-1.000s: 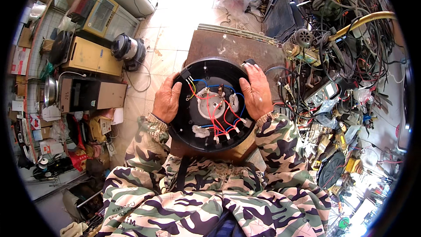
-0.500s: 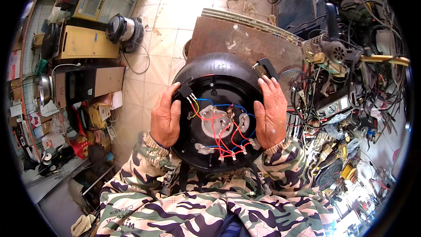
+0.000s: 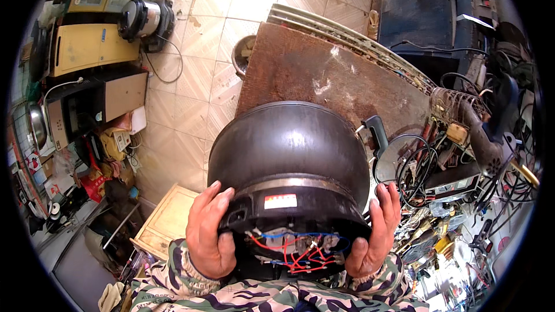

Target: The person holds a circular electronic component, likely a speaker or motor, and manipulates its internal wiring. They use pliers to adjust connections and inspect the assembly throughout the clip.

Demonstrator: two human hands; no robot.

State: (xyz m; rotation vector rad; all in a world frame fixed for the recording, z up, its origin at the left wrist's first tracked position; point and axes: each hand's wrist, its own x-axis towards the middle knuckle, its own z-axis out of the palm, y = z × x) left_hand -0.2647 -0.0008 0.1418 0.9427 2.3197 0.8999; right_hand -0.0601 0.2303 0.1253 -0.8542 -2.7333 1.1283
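Note:
I hold a black round cooker body up close to me, tilted so its rounded side faces away and its open underside faces me. Red and blue wires show inside the underside. My left hand grips the left rim, my right hand grips the right rim. A white and red sticker sits on the metal band around the body. Both sleeves are camouflage cloth.
A rusty brown tabletop lies beyond the cooker. Tangled cables, a wire fan guard and tools crowd the right. Yellow appliances, a silver and black cooker and a black box stand on the tiled floor at left. A wooden board is lower left.
The cooker body has been lifted off the table toward me and tipped, so its side now fills the view where its open wired underside faced up before. Both hands stayed on the rim.

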